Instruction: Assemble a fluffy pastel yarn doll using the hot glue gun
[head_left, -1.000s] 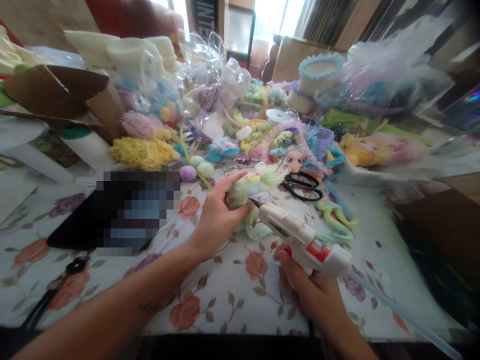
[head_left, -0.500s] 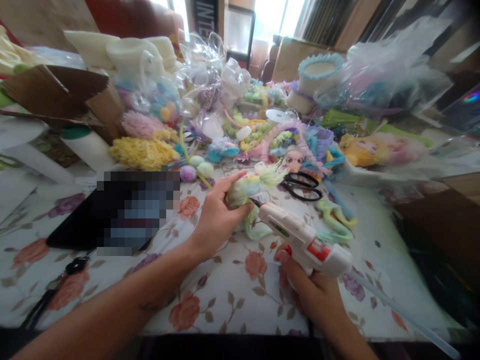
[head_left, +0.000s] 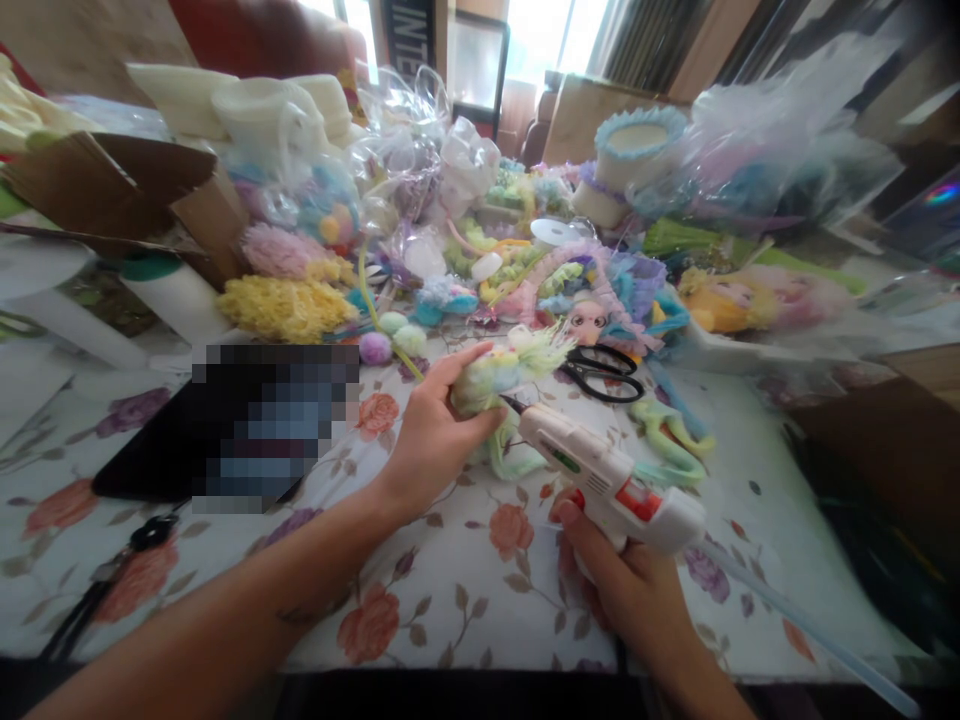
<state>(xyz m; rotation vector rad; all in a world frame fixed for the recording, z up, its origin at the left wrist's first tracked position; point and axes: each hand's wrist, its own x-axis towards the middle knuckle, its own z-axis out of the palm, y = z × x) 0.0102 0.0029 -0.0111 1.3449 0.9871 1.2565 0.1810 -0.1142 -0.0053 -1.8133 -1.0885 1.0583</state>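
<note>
Change over the last second: none was visible. The left hand (head_left: 427, 430) had its fingers curled round one pale-green fluffy bundle (head_left: 484, 380) above the flowered tabletop (head_left: 465, 600); the right hand (head_left: 619, 565) had its fingers wrapped round one white glue gun (head_left: 574, 450), whose nozzle stayed at the bundle's lower edge, contact uncertain. This suggested steady work at one spot. Counted, left to right: one black device (head_left: 150, 440), three pompoms (head_left: 375, 348), one bundle, one scissors (head_left: 579, 372), one glue gun.
</note>
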